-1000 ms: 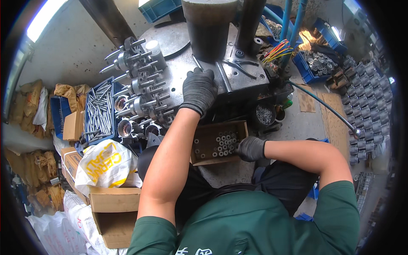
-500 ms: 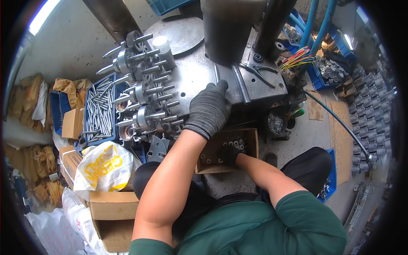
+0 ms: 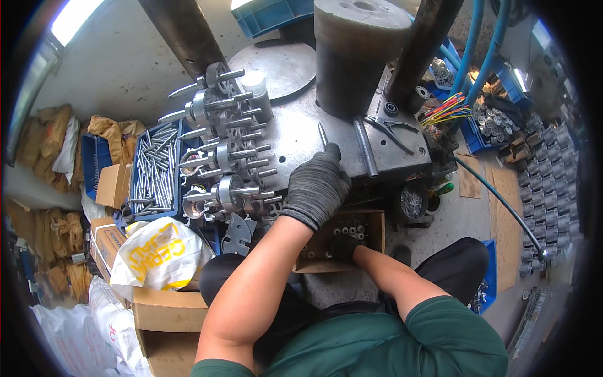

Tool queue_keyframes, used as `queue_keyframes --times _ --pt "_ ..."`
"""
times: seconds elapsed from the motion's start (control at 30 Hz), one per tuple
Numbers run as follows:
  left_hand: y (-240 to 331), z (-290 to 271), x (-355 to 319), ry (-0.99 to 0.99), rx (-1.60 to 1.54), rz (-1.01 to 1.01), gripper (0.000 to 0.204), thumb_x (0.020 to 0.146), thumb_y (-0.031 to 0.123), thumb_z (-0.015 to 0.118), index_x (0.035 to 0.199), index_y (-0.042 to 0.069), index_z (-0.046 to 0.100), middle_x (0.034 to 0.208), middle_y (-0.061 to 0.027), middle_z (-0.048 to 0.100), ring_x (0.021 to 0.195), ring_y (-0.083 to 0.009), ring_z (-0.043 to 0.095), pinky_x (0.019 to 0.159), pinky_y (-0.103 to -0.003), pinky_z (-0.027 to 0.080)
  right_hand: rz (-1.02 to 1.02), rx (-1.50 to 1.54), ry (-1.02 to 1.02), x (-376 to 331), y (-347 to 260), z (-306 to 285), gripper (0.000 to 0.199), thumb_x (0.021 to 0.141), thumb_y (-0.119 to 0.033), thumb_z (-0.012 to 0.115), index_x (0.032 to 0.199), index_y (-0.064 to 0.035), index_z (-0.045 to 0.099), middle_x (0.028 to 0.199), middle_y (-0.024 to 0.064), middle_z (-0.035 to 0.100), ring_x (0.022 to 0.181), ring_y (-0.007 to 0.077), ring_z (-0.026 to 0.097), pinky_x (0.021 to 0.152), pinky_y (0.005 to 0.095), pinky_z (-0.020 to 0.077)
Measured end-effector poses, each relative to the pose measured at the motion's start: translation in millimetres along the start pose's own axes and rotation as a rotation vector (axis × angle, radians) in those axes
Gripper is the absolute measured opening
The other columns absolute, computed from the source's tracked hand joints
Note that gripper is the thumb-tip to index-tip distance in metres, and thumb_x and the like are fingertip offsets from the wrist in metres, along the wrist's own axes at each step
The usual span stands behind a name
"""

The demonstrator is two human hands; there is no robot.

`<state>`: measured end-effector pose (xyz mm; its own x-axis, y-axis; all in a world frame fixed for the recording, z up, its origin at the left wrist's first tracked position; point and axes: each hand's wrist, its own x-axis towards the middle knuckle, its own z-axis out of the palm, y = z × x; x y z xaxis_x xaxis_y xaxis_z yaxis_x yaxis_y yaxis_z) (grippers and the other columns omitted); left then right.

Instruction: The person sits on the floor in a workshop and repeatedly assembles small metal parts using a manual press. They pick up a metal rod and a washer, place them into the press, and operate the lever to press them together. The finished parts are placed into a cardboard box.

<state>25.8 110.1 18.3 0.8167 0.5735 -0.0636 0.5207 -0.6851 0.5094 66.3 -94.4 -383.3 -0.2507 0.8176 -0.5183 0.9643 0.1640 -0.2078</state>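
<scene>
My left hand [image 3: 318, 190], in a grey knit glove, is closed around a slim metal shaft [image 3: 322, 134]. The shaft's pointed end sticks up past the fingers, over the steel press table [image 3: 294, 133]; the glove covers its lower part. Lower down, my right hand [image 3: 345, 249], in a dark glove, reaches into an open cardboard box [image 3: 375, 245]. Small metal rings [image 3: 353, 230] lie in the box around that hand. Its fingers are too dark and hidden to make out. To the right of my left hand, a round metal bar [image 3: 365, 148] lies on the table.
Pliers [image 3: 397, 131] and a bearing [image 3: 391, 109] lie beside the thick steel cylinder [image 3: 358, 66]. Left of the table edge stand several metal assemblies with shafts [image 3: 225, 156] and a blue bin of shafts [image 3: 153, 173]. Stacked grey metal parts [image 3: 549, 188] are far right.
The whole view has shifted, so the table and box appear lower. My left hand still grips the shaft, slightly nearer to me on the table. My right hand stays in the box.
</scene>
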Motion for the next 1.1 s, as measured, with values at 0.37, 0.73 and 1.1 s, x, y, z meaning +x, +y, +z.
queue_keyframes --times 0.37,0.73,1.1 --pt "4.7 4.9 -17.8 -0.133 -1.321 -0.451 0.043 0.101 0.012 0.058 0.141 0.001 0.047 0.095 -0.0214 0.072 0.078 -0.0292 0.074 0.066 -0.039 0.062 0.341 0.439 -0.129 -12.2 -5.6 -23.5 0.060 0.104 -0.040 0.053 0.157 -0.0115 0.056 0.160 0.0195 0.054 0.151 0.0351 0.047 0.128 0.0446 0.0314" --pt "35.0 1.6 -61.0 -0.381 -1.691 -0.298 0.041 0.101 0.016 0.062 0.138 0.001 0.054 0.109 -0.0134 0.072 0.083 -0.0196 0.072 0.067 -0.031 0.060 -0.351 -0.098 0.550 -190.9 29.6 -275.1 0.031 0.095 -0.013 0.068 0.125 -0.0052 0.072 0.114 0.0191 0.074 0.110 0.0360 0.073 0.097 0.0452 0.0573" --pt "50.1 41.9 -90.2 -0.491 -1.174 -0.001 0.033 0.101 0.018 0.072 0.128 0.000 0.064 0.112 -0.0097 0.071 0.106 -0.0149 0.067 0.096 -0.033 0.056 0.115 2.040 1.105 -244.5 -9.3 -340.2 0.044 0.099 -0.003 0.065 0.141 0.0075 0.056 0.115 0.0145 0.073 0.106 0.0274 0.076 0.097 0.0403 0.0630"
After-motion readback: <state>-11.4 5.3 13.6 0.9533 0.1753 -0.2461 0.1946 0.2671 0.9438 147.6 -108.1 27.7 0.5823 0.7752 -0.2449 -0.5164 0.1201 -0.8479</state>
